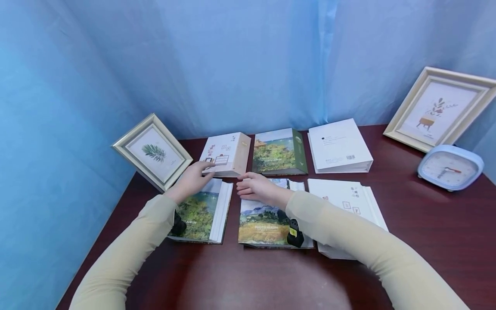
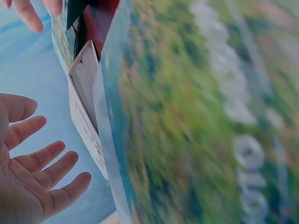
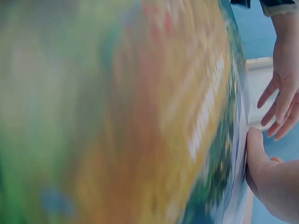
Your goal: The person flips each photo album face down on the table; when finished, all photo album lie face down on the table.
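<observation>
My left hand [image 1: 193, 177] hovers over the front left photo album [image 1: 200, 215], which has a green garden cover. Its fingers, spread and holding nothing in the left wrist view, reach toward a white album [image 1: 218, 153] behind. My right hand [image 1: 260, 188] is above the upper part of the front middle photo album [image 1: 263, 224], whose cover shows a yellow field. Loosely extended, its fingers point left toward the other hand. In the right wrist view the thumb of that right hand [image 3: 275, 184] overlaps the album's edge.
Behind stand a green-spined album [image 1: 277, 153] and a plain white one [image 1: 341, 146]. Another white album [image 1: 348, 198] lies under my right forearm. A leaf picture frame [image 1: 155, 153] stands left; a plant picture frame [image 1: 438, 110] and blue clock [image 1: 451, 168] stand right, on a dark red table [image 1: 418, 232].
</observation>
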Available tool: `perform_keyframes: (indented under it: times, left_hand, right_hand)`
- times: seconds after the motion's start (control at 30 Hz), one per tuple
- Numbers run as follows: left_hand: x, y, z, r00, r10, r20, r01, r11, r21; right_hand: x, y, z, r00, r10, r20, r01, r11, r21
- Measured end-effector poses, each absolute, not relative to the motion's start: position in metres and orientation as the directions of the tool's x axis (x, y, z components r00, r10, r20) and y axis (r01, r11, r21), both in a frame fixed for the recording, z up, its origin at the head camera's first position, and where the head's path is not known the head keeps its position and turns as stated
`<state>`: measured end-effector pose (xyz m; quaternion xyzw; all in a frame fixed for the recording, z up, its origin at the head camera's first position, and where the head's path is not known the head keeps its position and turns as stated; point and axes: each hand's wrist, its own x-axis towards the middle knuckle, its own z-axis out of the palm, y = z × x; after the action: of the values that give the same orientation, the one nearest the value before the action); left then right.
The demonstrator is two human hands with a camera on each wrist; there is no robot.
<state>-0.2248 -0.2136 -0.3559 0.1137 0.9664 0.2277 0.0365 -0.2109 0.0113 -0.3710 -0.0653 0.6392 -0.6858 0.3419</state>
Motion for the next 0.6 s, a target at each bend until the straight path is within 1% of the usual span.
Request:
perform_keyframes:
  times: [0.2,0.43,0.53,0.6]
  left_hand:
    - [-0.214,-0.229,-0.353,-0.972,0.232,-0.026,0.194,0.863,0.466]
    - [-0.202,-0.244,-0.351,-0.983,0.180,-0.035,0.148,0.889,0.434]
    - [-0.196,-0.253,-0.352,-0.983,0.177,-0.049,0.140,0.894,0.426]
    - [-0.192,-0.258,-0.353,-0.982,0.179,-0.060,0.139,0.900,0.414]
  right_hand:
    - [-0.196,-0.001,-0.366,-0.719,-0.591,-0.366,0.385,0.100,-0.917]
    - [-0.180,-0.012,-0.358,-0.696,-0.618,-0.365,0.302,0.209,-0.930]
    - [-0.175,-0.017,-0.355,-0.687,-0.621,-0.378,0.279,0.256,-0.926]
    - [-0.173,-0.020,-0.354,-0.687,-0.618,-0.382,0.238,0.305,-0.922]
